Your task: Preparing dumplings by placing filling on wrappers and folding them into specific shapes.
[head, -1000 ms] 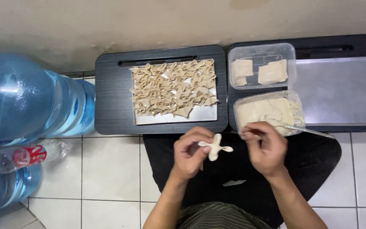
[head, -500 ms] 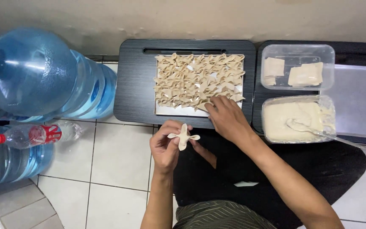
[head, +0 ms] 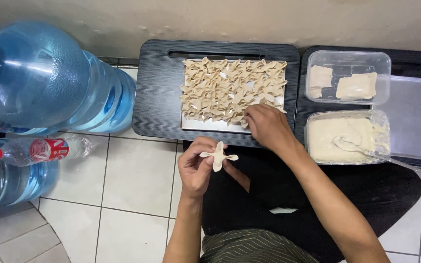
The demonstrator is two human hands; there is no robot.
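Observation:
My left hand [head: 197,166] pinches a folded dumpling [head: 219,156] of pale dough above my lap. My right hand [head: 266,125] reaches forward and rests on the near right corner of a metal sheet [head: 205,124] covered with several folded dumplings [head: 232,90]. The sheet lies on a black lap tray [head: 159,92]. To the right, a clear tub of pale filling [head: 344,137] holds a spoon, and behind it a clear tub [head: 348,78] holds a few square wrappers.
A large blue water jug [head: 49,80] lies on its side at the left, with a small clear bottle [head: 40,150] and another jug [head: 6,182] below it. A second black tray [head: 417,114] carries the tubs. White tiled floor surrounds my crossed legs.
My right hand left the dumpling and reached to the metal sheet. The left hand alone keeps the folded dumpling. The view shifted, bringing the water jugs further in.

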